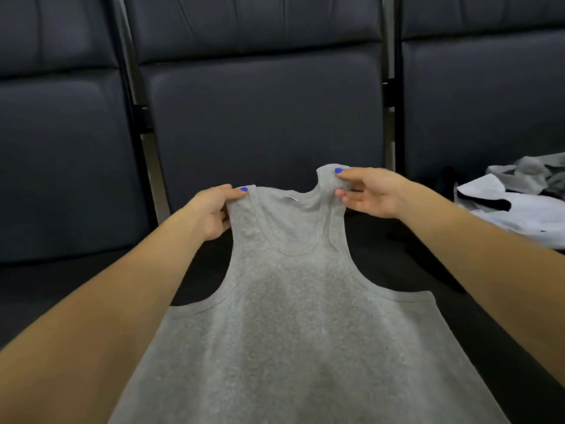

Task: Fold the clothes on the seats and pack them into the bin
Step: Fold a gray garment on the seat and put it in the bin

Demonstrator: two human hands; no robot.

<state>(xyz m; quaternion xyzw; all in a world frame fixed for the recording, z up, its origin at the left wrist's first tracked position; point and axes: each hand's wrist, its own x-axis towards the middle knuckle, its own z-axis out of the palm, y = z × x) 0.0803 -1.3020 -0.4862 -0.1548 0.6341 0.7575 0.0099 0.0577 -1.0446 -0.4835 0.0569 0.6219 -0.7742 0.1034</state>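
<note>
**Holding a grey tank top by its straps, folding not yet begun**

Seen from a head camera, a person holds a grey tank top (293, 316) out in front of them, above a dark seat (412, 270). The left hand (214, 212) has its grip closed on the left strap, pinched between thumb and fingers. The right hand (370, 191) pinches the right strap between thumb and forefinger, its other fingers loose. The right strap is held a little higher than the left. The top hangs open and flat, front facing up, its lower body running toward the camera and out of view at the bottom edge.

Progress looks early: this garment shows no fold yet. A loose pile of clothes (519, 194), white, grey and black, lies unfolded on the next seat to the right. No bin is in view, so how much has been packed cannot be told.

For room, the seat under the top appears bare and wide enough to lay the top flat. Upright seat backs (266, 117) stand just behind the hands, limiting reach forward. Metal frame posts (146, 142) divide the seats on either side. The pile sits well apart from the right hand, though a wide sweep to the right might brush it.
</note>
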